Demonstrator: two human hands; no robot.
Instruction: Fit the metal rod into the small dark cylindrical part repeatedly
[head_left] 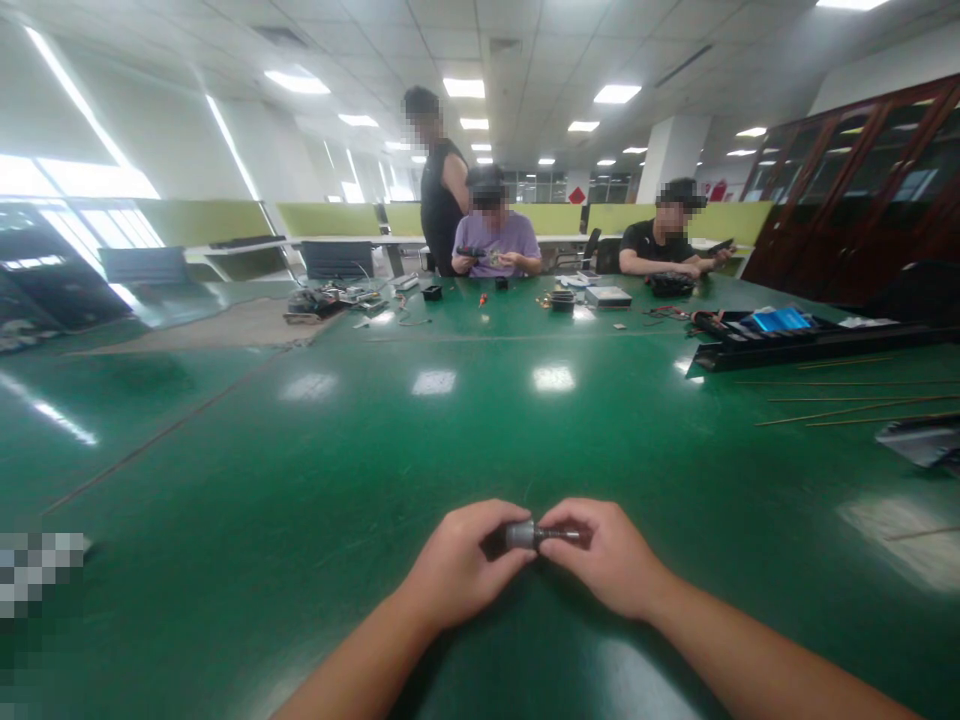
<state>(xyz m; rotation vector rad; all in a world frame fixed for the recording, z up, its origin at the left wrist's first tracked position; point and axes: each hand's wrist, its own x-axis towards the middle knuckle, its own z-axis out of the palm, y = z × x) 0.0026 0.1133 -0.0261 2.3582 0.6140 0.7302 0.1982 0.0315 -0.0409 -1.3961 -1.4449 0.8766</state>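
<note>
My left hand [459,562] is closed, thumb and fingers pinching the wide grey end of a small metal cylinder with a thin shaft [520,535]. From the right, my right hand [613,562] pinches the same piece around its narrower, ridged shaft section, near where it meets the wide end. The piece lies roughly level between both hands, low over the green tabletop [480,440]. Its exact kind is too small and blurred to tell, and fingertips cover part of it.
Across the table, two people sit handling small items and a third person stands. Tools and parts [330,300] lie along the far side. At right are a long black tray [810,345] with a blue item [781,319], thin rods [862,405] and a metal piece [919,440].
</note>
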